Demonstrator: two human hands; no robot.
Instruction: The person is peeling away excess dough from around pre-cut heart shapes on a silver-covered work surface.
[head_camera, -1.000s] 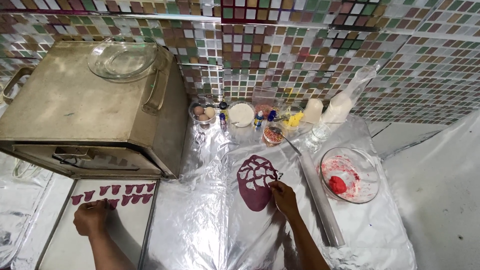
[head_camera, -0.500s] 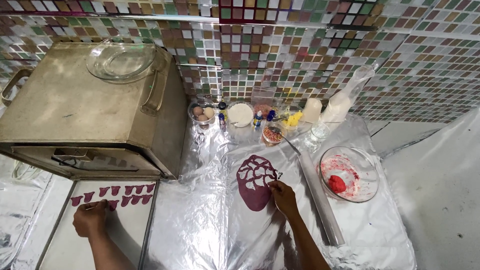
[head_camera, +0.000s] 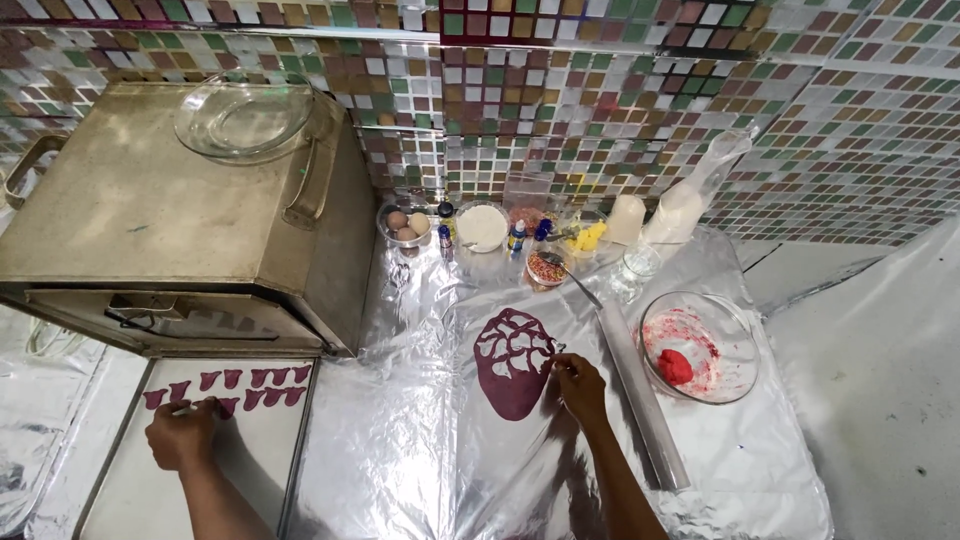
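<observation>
My left hand (head_camera: 182, 433) rests on a baking tray (head_camera: 120, 500) at the lower left, fingers curled at a row of several small dark red dough cut-outs (head_camera: 240, 380); whether it holds one I cannot tell. My right hand (head_camera: 580, 388) is at the right edge of a flat sheet of dark red dough (head_camera: 512, 362) full of cut-out holes, lying on a clear sheet over foil. Its fingertips pinch something small at the dough's edge, too small to make out.
A metal oven (head_camera: 150, 230) with a glass dish (head_camera: 243, 120) on top stands at the left. At the back wall are eggs (head_camera: 404, 225), a bowl of white powder (head_camera: 482, 226), small bottles and sprinkles (head_camera: 545, 268). A glass bowl with red dough (head_camera: 698, 346) and a foil roll (head_camera: 640, 395) lie right.
</observation>
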